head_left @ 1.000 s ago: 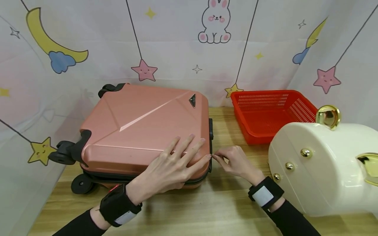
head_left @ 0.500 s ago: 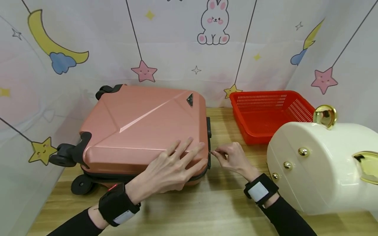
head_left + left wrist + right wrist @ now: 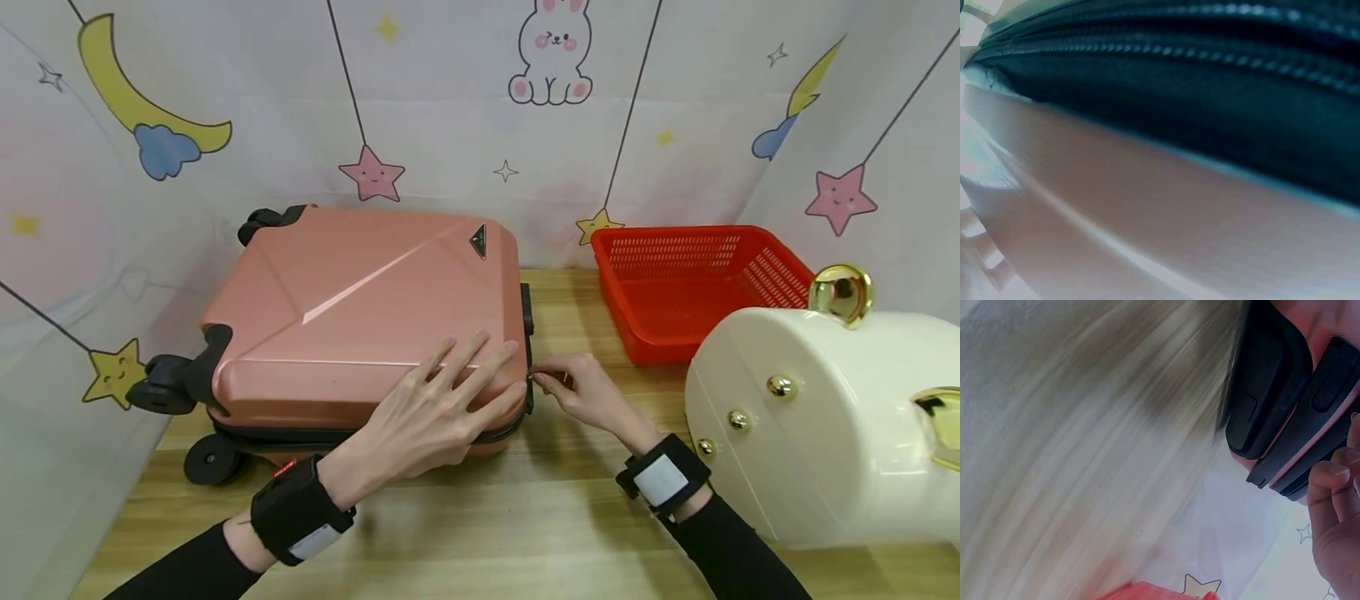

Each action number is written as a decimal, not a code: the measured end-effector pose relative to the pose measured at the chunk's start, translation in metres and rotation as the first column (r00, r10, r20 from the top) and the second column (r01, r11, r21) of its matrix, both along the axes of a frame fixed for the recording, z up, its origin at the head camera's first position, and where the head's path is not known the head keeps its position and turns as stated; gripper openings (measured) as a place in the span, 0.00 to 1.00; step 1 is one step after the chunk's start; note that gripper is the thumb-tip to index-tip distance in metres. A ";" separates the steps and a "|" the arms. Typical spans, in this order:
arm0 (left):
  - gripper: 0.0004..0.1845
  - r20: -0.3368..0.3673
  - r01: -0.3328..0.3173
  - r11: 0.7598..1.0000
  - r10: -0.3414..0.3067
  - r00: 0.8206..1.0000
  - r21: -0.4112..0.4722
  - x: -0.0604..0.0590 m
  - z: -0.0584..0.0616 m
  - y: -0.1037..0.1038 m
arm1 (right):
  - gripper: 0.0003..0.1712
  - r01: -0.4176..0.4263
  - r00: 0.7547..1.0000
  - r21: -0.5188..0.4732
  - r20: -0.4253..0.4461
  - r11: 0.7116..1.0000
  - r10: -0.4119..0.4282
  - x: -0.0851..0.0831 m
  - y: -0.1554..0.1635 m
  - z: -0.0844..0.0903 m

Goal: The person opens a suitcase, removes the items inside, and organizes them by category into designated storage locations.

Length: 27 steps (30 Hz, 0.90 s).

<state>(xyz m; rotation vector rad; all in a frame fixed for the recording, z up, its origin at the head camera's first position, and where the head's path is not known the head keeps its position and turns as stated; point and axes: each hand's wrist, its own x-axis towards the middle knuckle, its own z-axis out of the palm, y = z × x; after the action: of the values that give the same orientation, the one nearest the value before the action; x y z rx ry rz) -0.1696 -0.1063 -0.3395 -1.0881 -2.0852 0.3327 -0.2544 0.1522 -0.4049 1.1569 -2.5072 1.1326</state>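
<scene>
A pink hard-shell suitcase (image 3: 375, 300) lies flat on the wooden table. My left hand (image 3: 431, 408) rests on its near right corner with the fingers spread and straight. At the suitcase's right side, my right hand (image 3: 581, 387) pinches a small zipper pull, mostly covered by the fingertips. The left wrist view shows zipper teeth (image 3: 1166, 51) in two rows that stand apart along the black fabric edge. In the right wrist view, curled fingers (image 3: 1329, 475) are beside the suitcase's black side handle (image 3: 1272, 381).
A red plastic basket (image 3: 675, 321) stands at the back right. In front of it, a white rounded container (image 3: 810, 433) with gold knobs lies near my right forearm. Black wheels (image 3: 213, 460) jut from the suitcase's left end. A patterned cloth hangs behind the table (image 3: 480, 533).
My right hand has moved slightly away from me along the suitcase's right side, still pinching the zipper pull. The left hand stays on the corner.
</scene>
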 end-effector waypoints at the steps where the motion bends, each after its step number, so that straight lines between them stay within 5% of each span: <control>1: 0.27 0.001 0.002 1.000 -0.002 1.000 -0.002 0.000 0.000 0.000 | 0.08 -0.001 1.000 0.011 0.000 1.000 0.001 0.000 0.000 0.000; 11: 0.34 0.027 0.038 0.999 -0.038 0.999 0.013 0.000 0.000 -0.006 | 0.07 0.036 0.994 0.070 -0.102 0.997 -0.029 0.008 -0.001 0.002; 17: 0.50 0.096 0.044 0.998 -0.048 0.994 0.045 0.000 0.001 -0.011 | 0.08 0.056 0.998 0.059 -0.005 0.997 -0.055 0.009 -0.002 0.003; 21: 0.54 0.070 0.031 0.998 -0.034 0.997 0.050 0.000 -0.004 -0.013 | 0.06 0.066 0.996 0.071 0.049 0.995 -0.069 0.007 -0.005 0.003; 27: 0.56 0.011 -0.021 0.998 0.021 1.000 0.054 0.000 -0.010 -0.011 | 0.10 0.121 0.989 0.126 -0.104 0.985 -0.108 0.012 -0.009 0.002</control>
<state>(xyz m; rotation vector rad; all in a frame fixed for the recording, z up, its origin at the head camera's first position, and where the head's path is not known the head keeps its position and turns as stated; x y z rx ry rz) -0.1701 -0.1170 -0.3490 -1.0382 -2.1036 0.2794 -0.2427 0.1429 -0.4024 1.0553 -2.5691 0.8723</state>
